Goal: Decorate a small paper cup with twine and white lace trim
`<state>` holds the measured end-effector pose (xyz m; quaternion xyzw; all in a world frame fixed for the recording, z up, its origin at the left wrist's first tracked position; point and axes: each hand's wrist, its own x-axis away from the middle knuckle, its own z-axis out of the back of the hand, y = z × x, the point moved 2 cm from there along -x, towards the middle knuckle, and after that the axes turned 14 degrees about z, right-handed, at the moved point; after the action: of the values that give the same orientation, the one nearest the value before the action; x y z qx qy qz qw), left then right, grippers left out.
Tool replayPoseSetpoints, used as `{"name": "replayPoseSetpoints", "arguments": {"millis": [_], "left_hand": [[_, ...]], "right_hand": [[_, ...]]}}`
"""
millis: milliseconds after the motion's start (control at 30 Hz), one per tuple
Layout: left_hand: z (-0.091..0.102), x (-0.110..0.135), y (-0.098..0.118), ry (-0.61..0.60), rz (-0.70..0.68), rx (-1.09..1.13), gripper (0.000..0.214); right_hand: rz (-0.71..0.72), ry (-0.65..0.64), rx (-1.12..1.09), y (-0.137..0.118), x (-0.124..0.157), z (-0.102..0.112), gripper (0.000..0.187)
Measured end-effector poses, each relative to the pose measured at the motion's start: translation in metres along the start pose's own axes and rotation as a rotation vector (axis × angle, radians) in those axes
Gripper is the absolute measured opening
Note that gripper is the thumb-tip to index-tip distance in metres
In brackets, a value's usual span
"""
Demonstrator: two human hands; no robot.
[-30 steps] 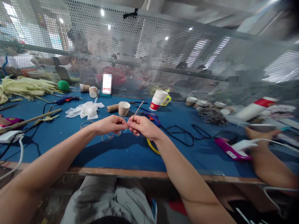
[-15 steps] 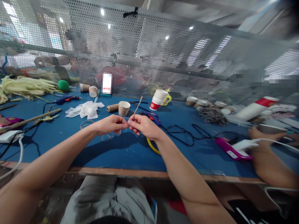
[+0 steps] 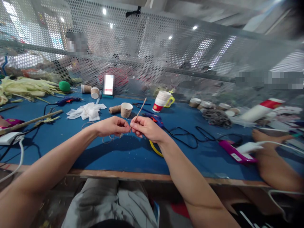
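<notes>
My left hand point(image 3: 112, 125) and my right hand point(image 3: 146, 128) meet above the blue table point(image 3: 123, 152), fingertips almost touching. My right hand pinches a thin wooden stick point(image 3: 140, 110) that slants up and away. My left hand is closed in a pinch at the stick's lower end, on a strand of brown twine point(image 3: 109, 138) whose loose loops hang down to the table beneath it. A yellow ring point(image 3: 154, 149) lies under my right wrist.
A paper cup point(image 3: 125, 110) and a twine spool point(image 3: 114, 109) stand behind my hands, beside a white cloth point(image 3: 86, 111) and glue guns point(image 3: 67, 101) with black cords. A perforated metal screen point(image 3: 152, 53) backs the table. Another person's arm point(image 3: 273, 164) rests at the right.
The stick in my right hand has tipped slightly more upright. The other person's hand at the right has shifted. My hands stay in nearly the same place.
</notes>
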<state>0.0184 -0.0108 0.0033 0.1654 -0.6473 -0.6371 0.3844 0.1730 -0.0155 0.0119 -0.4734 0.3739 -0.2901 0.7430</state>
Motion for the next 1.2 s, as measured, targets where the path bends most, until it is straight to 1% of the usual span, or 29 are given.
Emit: {"name": "replayPoseSetpoints", "arguments": {"millis": [267, 333, 433, 533, 600, 800, 867, 1033, 1200], "left_hand": [[-0.0025, 0.0008, 0.001, 0.006, -0.007, 0.072, 0.022], [-0.0022, 0.0002, 0.001, 0.015, -0.006, 0.079, 0.022], [-0.0002, -0.0005, 0.0015, 0.076, -0.014, 0.049, 0.021], [0.0015, -0.0008, 0.0023, 0.169, -0.034, -0.027, 0.02], [0.0013, -0.001, 0.0023, 0.207, -0.044, -0.076, 0.02], [-0.0007, -0.0018, 0.0012, 0.259, -0.069, -0.194, 0.02], [-0.0003, -0.0015, 0.0015, 0.24, -0.074, -0.191, 0.019], [0.0015, 0.0001, 0.0023, 0.114, -0.073, -0.147, 0.017], [0.002, 0.0013, 0.0025, 0.077, -0.05, -0.117, 0.017]], "right_hand": [[0.047, -0.032, 0.028, -0.0034, 0.0021, 0.0017, 0.018], [0.049, -0.021, 0.026, -0.0029, 0.0019, 0.0013, 0.019], [0.035, 0.03, 0.057, -0.0008, 0.0004, -0.0005, 0.019], [0.026, 0.091, 0.11, 0.0013, -0.0012, -0.0031, 0.02], [0.026, 0.121, 0.119, 0.0022, -0.0019, -0.0044, 0.022], [0.014, 0.118, 0.123, 0.0026, -0.0022, -0.0046, 0.027], [0.017, 0.101, 0.112, 0.0019, -0.0017, -0.0039, 0.024], [-0.001, 0.046, 0.05, 0.0005, 0.0002, -0.0019, 0.02], [0.003, -0.016, 0.02, 0.0007, 0.0005, 0.0, 0.018]]}}
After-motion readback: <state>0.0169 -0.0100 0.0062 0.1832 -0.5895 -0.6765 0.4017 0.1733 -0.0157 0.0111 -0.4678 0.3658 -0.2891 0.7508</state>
